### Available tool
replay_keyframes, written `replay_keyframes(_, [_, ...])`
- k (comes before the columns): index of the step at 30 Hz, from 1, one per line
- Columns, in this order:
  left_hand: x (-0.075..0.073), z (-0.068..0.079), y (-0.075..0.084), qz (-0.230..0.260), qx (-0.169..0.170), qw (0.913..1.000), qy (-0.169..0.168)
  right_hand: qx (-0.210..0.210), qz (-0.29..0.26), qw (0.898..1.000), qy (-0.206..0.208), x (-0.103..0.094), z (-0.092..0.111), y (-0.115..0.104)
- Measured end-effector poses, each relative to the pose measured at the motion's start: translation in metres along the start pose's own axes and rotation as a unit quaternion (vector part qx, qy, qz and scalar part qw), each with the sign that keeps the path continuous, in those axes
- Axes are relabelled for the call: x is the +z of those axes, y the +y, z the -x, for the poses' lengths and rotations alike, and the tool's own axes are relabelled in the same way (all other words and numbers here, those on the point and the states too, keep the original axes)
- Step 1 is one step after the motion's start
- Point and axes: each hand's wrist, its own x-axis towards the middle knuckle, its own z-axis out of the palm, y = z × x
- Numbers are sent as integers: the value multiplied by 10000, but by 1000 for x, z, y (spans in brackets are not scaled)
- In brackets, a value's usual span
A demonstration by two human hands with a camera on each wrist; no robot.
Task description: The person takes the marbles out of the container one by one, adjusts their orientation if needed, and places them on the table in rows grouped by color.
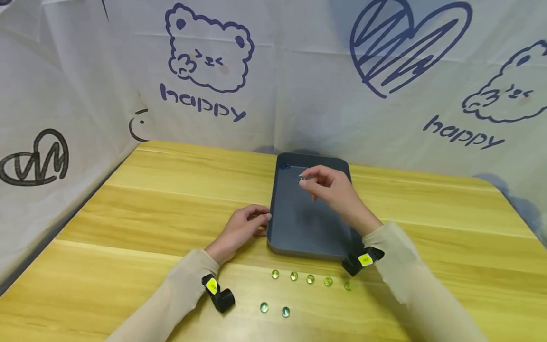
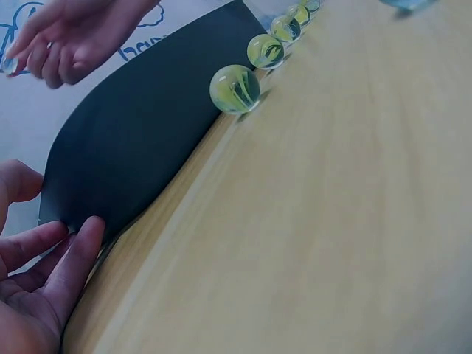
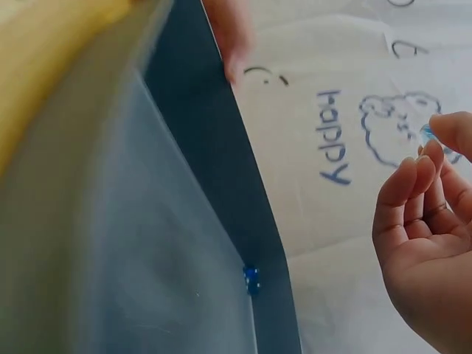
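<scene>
My right hand (image 1: 335, 189) pinches a clear, light-blue marble (image 3: 427, 133) between thumb and fingertips, held above the dark grey tray (image 1: 305, 223). Small dark-blue marbles (image 1: 284, 166) lie together in the tray's far left corner. At the tray's left side is my left hand (image 1: 243, 225), its fingertips touching the outer wall with the fingers loosely extended. In the left wrist view, those fingers (image 2: 85, 240) rest low against the wall, and the thumb (image 2: 22, 181) lies near the upper edge.
In front of the tray, several yellow-green marbles (image 1: 294, 276) form a row on the wooden table (image 1: 171, 190). Closer to me lie two teal marbles (image 1: 264, 307). A white cloth (image 1: 299, 95) with drawings hangs behind the table. Both wrists carry black cameras (image 1: 222, 300).
</scene>
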Motion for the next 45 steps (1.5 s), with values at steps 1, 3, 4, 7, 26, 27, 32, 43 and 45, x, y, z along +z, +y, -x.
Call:
replay_keyframes(1, [0, 0, 0, 3, -3, 10000, 12, 0, 15, 10000, -47, 0, 4, -1])
replay_keyframes(3, [0, 0, -1, 7, 5, 10000, 41, -22, 50, 9999, -142, 1, 13, -4])
replay_keyframes(4, [0, 0, -1, 28, 2, 10000, 38, -37, 64, 9998, -181, 1, 18, -5])
replay_keyframes(7, [2, 2, -2, 52, -22, 10000, 10, -73, 87, 9996, -271, -1, 33, -6])
replay_keyframes(26, [0, 5, -8, 26, -53, 10000, -1, 139, 16, 9992, -376, 0, 89, -5])
replay_keyframes(27, [-1, 5, -8, 15, -57, 10000, 8, 174, 17, 9992, -369, 1, 91, -6])
replay_keyframes(32, [-2, 5, -5, -38, -27, 10000, 12, 272, -13, 9989, -393, 6, 101, -11])
replay_keyframes(43, [-1, 2, -1, -12, 44, 10000, -41, 240, -318, 9926, -1146, 6, 118, -13])
replay_keyframes(45, [-1, 2, 0, -9, 74, 10000, -44, 160, -369, 9917, -1222, 7, 120, -12])
